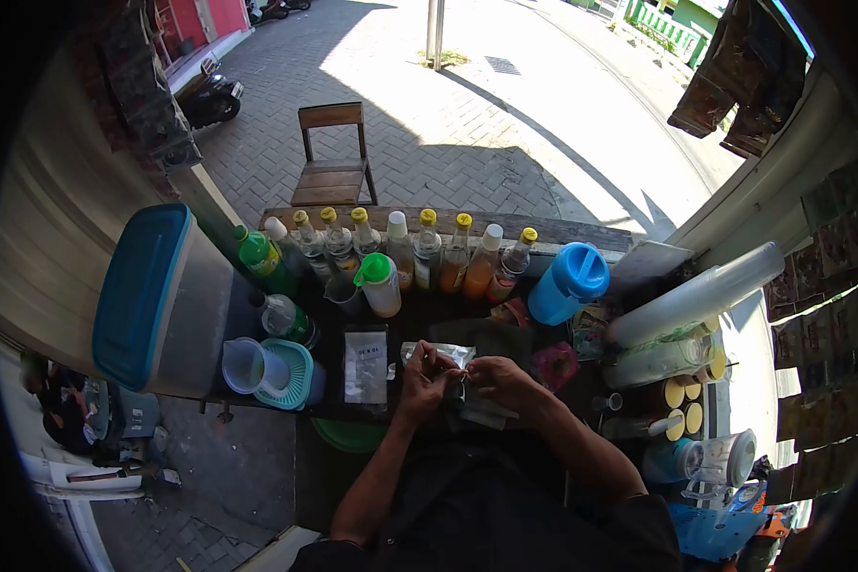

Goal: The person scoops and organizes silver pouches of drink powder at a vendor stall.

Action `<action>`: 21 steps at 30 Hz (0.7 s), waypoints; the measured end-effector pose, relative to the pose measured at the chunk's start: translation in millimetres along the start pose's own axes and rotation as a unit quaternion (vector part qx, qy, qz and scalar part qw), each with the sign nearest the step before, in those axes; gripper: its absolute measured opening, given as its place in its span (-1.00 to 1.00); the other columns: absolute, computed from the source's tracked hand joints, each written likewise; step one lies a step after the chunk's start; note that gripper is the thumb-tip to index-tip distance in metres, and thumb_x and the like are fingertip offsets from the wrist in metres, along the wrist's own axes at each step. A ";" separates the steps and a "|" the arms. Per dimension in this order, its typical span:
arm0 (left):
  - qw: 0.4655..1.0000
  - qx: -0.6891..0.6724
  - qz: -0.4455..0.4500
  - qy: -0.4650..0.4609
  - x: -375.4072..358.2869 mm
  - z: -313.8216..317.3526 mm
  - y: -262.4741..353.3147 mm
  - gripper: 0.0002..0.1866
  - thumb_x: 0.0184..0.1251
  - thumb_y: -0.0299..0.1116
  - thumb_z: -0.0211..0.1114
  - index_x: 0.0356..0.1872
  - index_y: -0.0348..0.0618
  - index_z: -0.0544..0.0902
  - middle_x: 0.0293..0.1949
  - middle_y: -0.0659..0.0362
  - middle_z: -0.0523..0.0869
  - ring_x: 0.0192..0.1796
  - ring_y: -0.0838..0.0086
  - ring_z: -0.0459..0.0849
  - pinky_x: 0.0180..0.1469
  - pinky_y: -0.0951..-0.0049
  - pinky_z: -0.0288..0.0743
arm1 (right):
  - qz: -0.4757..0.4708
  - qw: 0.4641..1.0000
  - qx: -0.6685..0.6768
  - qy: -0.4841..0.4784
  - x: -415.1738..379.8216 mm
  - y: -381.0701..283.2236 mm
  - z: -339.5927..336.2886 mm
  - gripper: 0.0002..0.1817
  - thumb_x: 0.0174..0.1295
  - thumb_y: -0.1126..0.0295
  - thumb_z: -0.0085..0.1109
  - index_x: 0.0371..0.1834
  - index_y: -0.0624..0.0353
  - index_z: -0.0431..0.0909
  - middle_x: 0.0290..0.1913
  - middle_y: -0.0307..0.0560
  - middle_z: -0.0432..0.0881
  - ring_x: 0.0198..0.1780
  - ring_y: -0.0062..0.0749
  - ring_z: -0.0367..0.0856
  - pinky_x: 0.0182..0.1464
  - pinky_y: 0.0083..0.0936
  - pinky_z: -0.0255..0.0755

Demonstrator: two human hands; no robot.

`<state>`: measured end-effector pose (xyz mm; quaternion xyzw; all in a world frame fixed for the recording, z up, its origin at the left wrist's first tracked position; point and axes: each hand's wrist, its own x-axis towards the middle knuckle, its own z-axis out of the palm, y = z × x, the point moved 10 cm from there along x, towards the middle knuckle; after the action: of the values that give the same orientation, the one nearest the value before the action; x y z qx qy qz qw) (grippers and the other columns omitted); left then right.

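Dark tabletop (353, 334) is sitting in the shade while sunlit paving (486, 114) is stretching out beyond it, with a wooden chair (332, 157) standing just past the far edge. So both bare hands are working close together near the front of the table. The left hand (423, 386) is pinching a small thin thing (462, 377) at its fingertips, and the right hand (505, 384) is pinching at it too, so both grips are looking narrow. Can't really tell what it is, it's too tiny. A silvery packet (451, 354) is lying just beyond the fingers, and a flat whitish packet (365, 367) is resting to the left of the left hand. Bottles with yellow or white caps (427, 250) are lining the far side, a green-topped squeeze bottle (379, 286) is standing in front of them, and a blue jug (569, 284) is sitting off to the right.
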<state>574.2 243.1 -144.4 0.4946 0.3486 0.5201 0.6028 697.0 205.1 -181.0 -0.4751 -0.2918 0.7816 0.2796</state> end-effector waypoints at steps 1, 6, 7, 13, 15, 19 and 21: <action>0.999 0.012 0.016 -0.051 -1.3 7.3 -2.9 -0.58 0.15 -0.78 0.26 -0.33 -0.09 0.19 -0.38 0.21 0.56 -0.29 0.60 0.58 -0.13 0.55 0.51 | -0.004 0.999 0.020 -0.038 1.0 -5.5 5.8 -0.94 0.27 0.30 0.16 -0.25 -0.06 0.56 -0.36 -0.46 0.45 -0.19 -0.71 0.42 -0.17 -0.53 0.33; 0.982 0.177 0.034 -0.051 2.2 12.1 40.0 -0.64 0.12 -0.75 0.25 -0.34 -0.15 0.24 -0.47 0.28 0.38 -0.32 0.62 0.50 -0.25 0.56 0.46 | -0.256 0.822 -0.487 0.150 -41.1 -77.3 46.6 -0.78 0.32 0.29 0.03 -0.19 0.23 0.50 0.00 0.11 0.38 -0.20 -0.08 0.55 -0.12 -0.20 0.48; 0.975 0.213 0.046 -0.036 4.8 14.2 46.5 -0.68 0.14 -0.70 0.26 -0.32 -0.17 0.27 -0.48 0.28 0.38 -0.33 0.62 0.49 -0.29 0.56 0.44 | -0.231 0.803 -0.529 0.149 -49.8 -84.1 62.6 -0.79 0.31 0.33 0.02 -0.16 0.26 0.47 0.05 0.21 0.33 -0.17 0.07 0.54 -0.09 -0.13 0.49; 0.984 0.152 0.019 0.095 6.6 -7.3 12.3 -0.81 0.25 -0.58 0.23 -0.16 -0.24 0.44 -0.42 0.26 0.53 -0.36 0.65 0.50 -0.33 0.58 0.43 | -0.338 0.771 -0.515 0.162 -51.2 -76.4 69.3 -0.75 0.12 0.50 0.11 -0.10 0.20 0.44 0.06 0.18 0.36 -0.03 0.13 0.50 -0.06 -0.13 0.51; 0.994 0.059 -0.050 0.078 8.7 -2.4 13.6 -0.77 0.28 -0.61 0.19 -0.05 -0.28 0.54 -0.39 0.26 0.59 -0.34 0.68 0.54 -0.31 0.59 0.48 | -0.396 0.758 -0.499 0.143 -53.1 -81.1 68.6 -0.70 0.08 0.48 0.18 -0.08 0.15 0.49 0.10 0.09 0.38 0.10 0.03 0.41 -0.06 -0.21 0.50; 0.997 0.065 -0.052 -0.003 10.7 -2.9 5.7 -0.80 0.29 -0.61 0.18 -0.12 -0.27 0.69 -0.22 0.15 0.74 -0.15 0.56 0.67 -0.08 0.54 0.55 | -0.511 0.575 -0.590 0.246 -73.7 -70.7 68.7 -0.60 0.00 0.45 0.28 -0.01 0.13 0.56 0.06 -0.12 0.47 0.15 -0.14 0.37 -0.04 -0.34 0.45; 0.991 0.126 -0.023 -0.039 14.0 0.8 17.6 -0.79 0.28 -0.61 0.21 -0.10 -0.29 0.69 -0.19 0.14 0.76 -0.08 0.57 0.66 -0.01 0.53 0.52 | -0.531 0.611 -0.554 0.192 -48.4 -54.0 59.9 -0.61 0.01 0.48 0.26 -0.02 0.17 0.55 -0.03 -0.09 0.52 0.04 -0.11 0.46 -0.03 -0.33 0.46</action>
<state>573.1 256.0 -126.0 0.5786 0.3988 0.4383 0.5604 670.3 195.5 -91.4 -0.4405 -0.8103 0.0764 0.3789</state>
